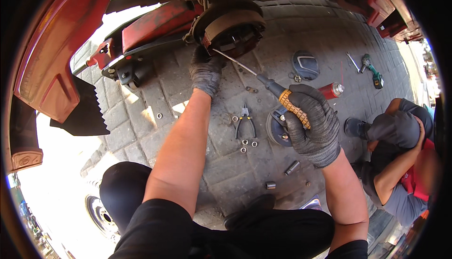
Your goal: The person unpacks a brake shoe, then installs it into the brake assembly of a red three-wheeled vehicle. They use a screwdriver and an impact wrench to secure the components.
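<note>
Screwdriver snug in right fingers, left fingers unclear in grip, red can nearby, contents invisible.

We have grey paving blocks for a floor. Left of our right hand's grip lie open pliers with black-and-yellow handles, and several metal nuts, three of them clustered just below the pliers. Partly hidden under the grip sits a round dark part. Below and left of it we see two metal sockets; above and right, a red spray can, a wrench and a green cordless driver.
</note>
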Available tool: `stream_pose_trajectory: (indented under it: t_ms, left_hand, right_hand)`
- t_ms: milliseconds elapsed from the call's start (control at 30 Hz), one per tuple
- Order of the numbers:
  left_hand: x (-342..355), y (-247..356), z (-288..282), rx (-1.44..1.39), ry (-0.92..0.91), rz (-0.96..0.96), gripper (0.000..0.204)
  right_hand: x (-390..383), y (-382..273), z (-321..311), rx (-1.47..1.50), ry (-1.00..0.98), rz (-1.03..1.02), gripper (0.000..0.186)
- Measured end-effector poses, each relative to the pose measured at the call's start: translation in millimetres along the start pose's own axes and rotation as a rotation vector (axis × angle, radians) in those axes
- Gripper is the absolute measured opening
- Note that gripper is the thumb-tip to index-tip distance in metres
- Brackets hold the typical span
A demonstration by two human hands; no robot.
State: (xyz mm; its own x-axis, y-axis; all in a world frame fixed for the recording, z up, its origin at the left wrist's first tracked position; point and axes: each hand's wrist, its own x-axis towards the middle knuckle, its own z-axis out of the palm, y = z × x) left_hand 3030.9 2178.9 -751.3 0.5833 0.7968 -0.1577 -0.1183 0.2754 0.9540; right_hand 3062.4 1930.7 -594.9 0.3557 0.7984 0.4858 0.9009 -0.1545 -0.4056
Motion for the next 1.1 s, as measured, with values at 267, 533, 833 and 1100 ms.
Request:
stream_pose_trajectory:
  t_ms: [267, 533, 833, 1100]
  left_hand:
    - [0.0, 2.6, 4.6, -0.153, 0.032, -0.070, 0.028]
    - [4.8, 4.5, 4.2, -0.090, 0.053, -0.043, 0.026]
    - [17.2, -14.5, -2.3, -0.121, 0.032, -0.030, 0.031]
    - [22.6, -22.0, -1.1, -0.120, 0.157, -0.130, 0.035]
  right_hand:
    - [14.7, -9.7, -7.2, -0.057, -0.085, -0.009, 0.034]
    - [15.9, -28.6, 1.3, -0.102, -0.086, -0.076, 0.033]
    - [12.8, -34.1, 10.6, -0.038, -0.087, -0.011, 0.035]
    - [23.1, -43.4, -0.1, -0.124, -0.303, 0.191, 0.037]
